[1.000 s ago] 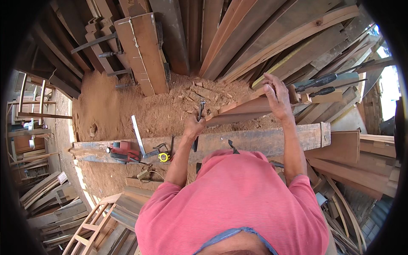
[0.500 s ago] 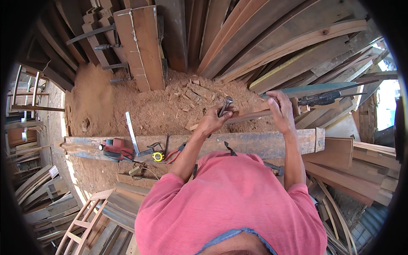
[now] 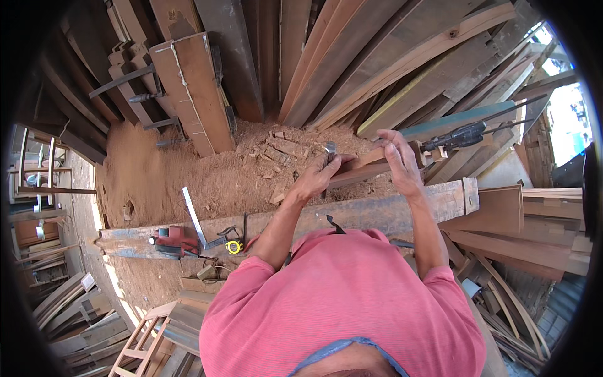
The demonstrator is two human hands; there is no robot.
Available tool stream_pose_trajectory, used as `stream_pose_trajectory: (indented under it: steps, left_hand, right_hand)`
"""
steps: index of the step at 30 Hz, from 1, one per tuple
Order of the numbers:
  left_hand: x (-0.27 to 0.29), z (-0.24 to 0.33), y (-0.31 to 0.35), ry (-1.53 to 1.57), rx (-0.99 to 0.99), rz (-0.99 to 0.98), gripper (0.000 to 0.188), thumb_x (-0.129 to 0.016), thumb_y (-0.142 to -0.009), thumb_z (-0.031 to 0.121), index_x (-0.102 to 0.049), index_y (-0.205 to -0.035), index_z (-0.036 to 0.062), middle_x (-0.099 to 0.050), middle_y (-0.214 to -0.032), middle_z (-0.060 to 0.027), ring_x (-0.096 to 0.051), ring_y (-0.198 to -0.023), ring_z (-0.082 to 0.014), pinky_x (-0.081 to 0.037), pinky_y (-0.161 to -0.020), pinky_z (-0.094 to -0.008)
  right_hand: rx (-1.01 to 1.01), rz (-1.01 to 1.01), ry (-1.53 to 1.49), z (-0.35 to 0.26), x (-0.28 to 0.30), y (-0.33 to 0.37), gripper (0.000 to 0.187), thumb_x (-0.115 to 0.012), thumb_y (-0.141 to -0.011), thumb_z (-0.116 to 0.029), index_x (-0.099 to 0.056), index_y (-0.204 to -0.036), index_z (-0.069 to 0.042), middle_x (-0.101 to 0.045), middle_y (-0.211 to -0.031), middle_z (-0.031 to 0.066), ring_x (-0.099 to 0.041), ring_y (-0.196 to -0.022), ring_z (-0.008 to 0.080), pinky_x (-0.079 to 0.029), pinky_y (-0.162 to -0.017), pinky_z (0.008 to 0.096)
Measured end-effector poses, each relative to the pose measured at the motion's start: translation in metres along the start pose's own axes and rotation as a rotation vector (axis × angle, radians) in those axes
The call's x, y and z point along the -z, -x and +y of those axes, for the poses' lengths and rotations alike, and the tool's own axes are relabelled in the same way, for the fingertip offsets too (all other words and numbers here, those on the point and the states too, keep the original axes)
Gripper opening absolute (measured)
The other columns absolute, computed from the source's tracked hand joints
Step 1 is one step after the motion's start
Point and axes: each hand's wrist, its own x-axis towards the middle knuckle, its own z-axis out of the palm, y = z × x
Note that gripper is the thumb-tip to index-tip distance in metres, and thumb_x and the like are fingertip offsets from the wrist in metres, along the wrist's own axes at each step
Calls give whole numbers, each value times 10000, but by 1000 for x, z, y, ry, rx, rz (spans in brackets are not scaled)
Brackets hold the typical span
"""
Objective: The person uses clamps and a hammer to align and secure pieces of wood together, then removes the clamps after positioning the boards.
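A reddish-brown wooden piece (image 3: pixel 358 176) spans the gap between my hands above the shavings. My left hand (image 3: pixel 316 178) is closed around a tool with a shiny, rounded metal end (image 3: pixel 330 147); its handle is hidden, so its exact kind does not show. That hand is also against the wood's left end. My right hand (image 3: pixel 402 164) is closed on the right part of the wood, thumb on the near side and fingers over the top. Just beyond it a dark bar clamp (image 3: pixel 461 136) sits by a wooden block.
Along the worn beam (image 3: pixel 377 207) lie a red power tool (image 3: pixel 174 240), a metal square (image 3: pixel 194 217) and a yellow tape measure (image 3: pixel 233 246). Sawdust (image 3: pixel 188 182) covers the area behind it. A clamped board (image 3: pixel 193 94) and stacked planks (image 3: pixel 402 69) stand at the back.
My right hand has come down and closed on the wood, with its fingers nearer together. The view has tilted and shifted slightly. My left hand still grips the metal-ended tool.
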Motion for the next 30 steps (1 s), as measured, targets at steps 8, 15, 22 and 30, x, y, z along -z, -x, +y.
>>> stream_pose_trajectory:
  steps: [8,15,22,30]
  left_hand:
    - [-18,28,-17,161,-445,-190,468,-524,-1048,416,-587,-1357,70,-464,-1522,-140,-305,-1498,-272,-256,-1182,-428]
    - [-25,35,-30,20,-368,-142,440,-505,-1072,339,-546,-1425,80,-469,-1520,-107,-416,-1393,-211,-349,-1095,-356]
    - [-39,44,-39,-440,-369,67,269,-511,-1049,177,-628,-1246,37,-655,-1163,-80,-606,-1062,-204,-466,-937,-341]
    - [-27,27,-67,-363,-483,170,257,-443,-1072,227,-612,-1111,38,-579,-996,-63,-505,-900,-171,-425,-843,-320]
  right_hand:
    - [177,3,-68,19,-19,-16,685,-552,-1004,-557,-490,-1340,37,-637,-1112,131,-579,-1120,191,-450,-977,345]
    - [212,50,-319,16,-32,-22,735,-610,-989,-524,-375,-1429,16,-531,-1202,64,-508,-1102,128,-422,-987,292]
    - [262,257,-447,35,-34,-35,531,-596,-1035,-374,-426,-1348,19,-516,-1143,61,-492,-995,110,-439,-891,263]
    - [295,416,313,51,-58,15,366,-595,-927,-140,-487,-1228,38,-554,-1109,194,-579,-1032,309,-477,-941,408]
